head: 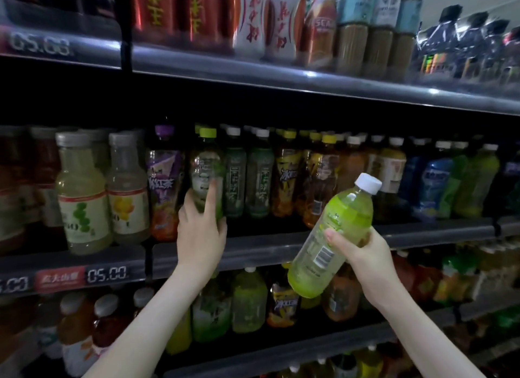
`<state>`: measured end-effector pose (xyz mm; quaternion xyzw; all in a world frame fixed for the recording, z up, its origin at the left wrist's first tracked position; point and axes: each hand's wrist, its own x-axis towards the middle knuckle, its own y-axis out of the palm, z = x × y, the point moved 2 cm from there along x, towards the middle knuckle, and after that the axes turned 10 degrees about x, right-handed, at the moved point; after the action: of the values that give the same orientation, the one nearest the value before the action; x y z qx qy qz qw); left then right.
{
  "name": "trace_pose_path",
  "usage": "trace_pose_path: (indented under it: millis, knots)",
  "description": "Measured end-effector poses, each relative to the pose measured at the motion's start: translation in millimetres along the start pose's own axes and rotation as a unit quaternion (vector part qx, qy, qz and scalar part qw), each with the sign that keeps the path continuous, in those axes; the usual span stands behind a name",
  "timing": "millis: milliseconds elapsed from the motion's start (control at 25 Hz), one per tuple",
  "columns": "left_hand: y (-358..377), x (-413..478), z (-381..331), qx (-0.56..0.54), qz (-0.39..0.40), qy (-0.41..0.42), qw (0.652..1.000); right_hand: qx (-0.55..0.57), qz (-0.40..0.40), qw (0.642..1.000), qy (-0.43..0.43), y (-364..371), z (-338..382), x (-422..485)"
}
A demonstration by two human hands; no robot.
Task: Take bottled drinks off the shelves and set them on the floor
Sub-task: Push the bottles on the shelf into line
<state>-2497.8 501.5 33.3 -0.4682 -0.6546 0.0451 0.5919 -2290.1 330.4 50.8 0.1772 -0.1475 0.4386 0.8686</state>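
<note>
While the right hand (363, 251) grips a white-capped green drink bottle (337, 231) off the shelf, cap tilted toward 1 o'clock, the left hand (201, 237) curls its fingers (211, 193) round a lime-capped bottle (205, 166) standing on the middle shelf (267, 249) at 10 o'clock of it.

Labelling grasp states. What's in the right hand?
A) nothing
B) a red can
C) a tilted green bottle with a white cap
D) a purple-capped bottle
C: the right hand curls its fingers round the green bottle, tilted with its white cap up and to the right, in front of the shelf; the left hand grips a green-capped bottle standing on it.
</note>
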Motion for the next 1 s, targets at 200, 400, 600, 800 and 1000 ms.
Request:
trace_pose_path:
  millis: [200,400,600,800,1000]
  knots:
    - [13.2,13.7,-6.4,0.001,0.015,-0.033,0.999,0.029,0.069,0.997,0.011,31.7,-7.6,32.1]
    - [8.5,14.6,-0.4,-0.035,0.012,-0.022,0.999,0.011,0.154,0.988,0.012,66.9,-4.9,56.2]
    - [4.5,15.0,-3.1,-0.026,0.018,-0.023,0.999,0.017,0.178,0.984,0.019,87.2,-8.8,66.1]
    - [1.9,16.3,-11.6,-0.003,0.036,-0.074,0.997,0.014,0.181,0.983,0.035,79.8,-16.1,64.7]
    - [-9.1,-16.9,-36.3,-0.101,-0.038,0.029,0.994,-0.019,0.168,0.985,0.041,48.3,-23.4,49.8]
